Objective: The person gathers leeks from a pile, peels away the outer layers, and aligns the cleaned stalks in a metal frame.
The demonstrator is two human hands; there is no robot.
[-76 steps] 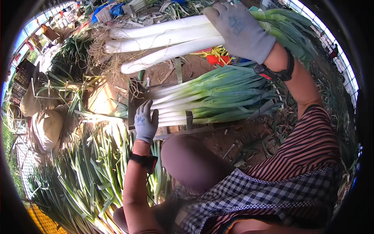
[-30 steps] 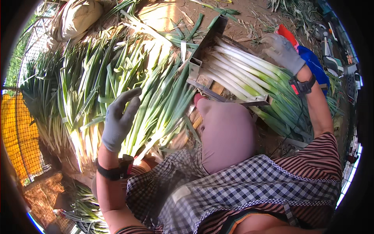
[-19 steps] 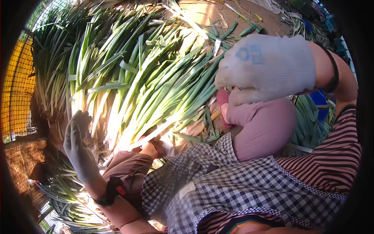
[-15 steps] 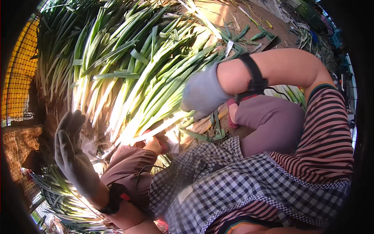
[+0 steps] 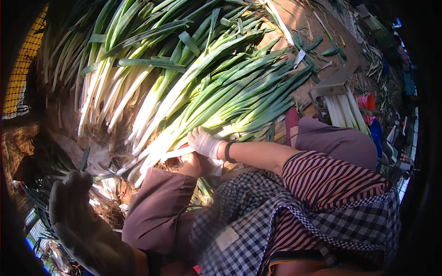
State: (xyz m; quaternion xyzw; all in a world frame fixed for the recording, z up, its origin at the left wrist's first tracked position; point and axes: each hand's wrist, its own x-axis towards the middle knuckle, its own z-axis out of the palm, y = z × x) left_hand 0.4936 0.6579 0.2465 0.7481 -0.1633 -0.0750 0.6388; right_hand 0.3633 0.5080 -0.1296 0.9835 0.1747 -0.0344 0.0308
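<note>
A large pile of leeks (image 5: 230, 87), with green leaves and white root ends, lies across the ground ahead of me. My right hand (image 5: 205, 142), in a pale glove, is closed over the pale stalks at the pile's near edge; the fingertips are partly hidden. Low on the left, my left hand (image 5: 76, 221), in a grey glove, is raised with its fingers extended and nothing visible in it. Beside it lie more leek roots (image 5: 108, 214), partly covered by my knee.
My bent knees and one foot (image 5: 189, 165) sit close to the leeks. At right, a wooden piece (image 5: 331, 85) stands by another bundle of leeks (image 5: 343, 110) and a red object (image 5: 367, 106). Yellow mesh (image 5: 20, 78) borders the left side.
My right hand has moved down and inward onto the leek stalks. My left hand has dropped toward the lower left. The view has shifted, showing more at the right.
</note>
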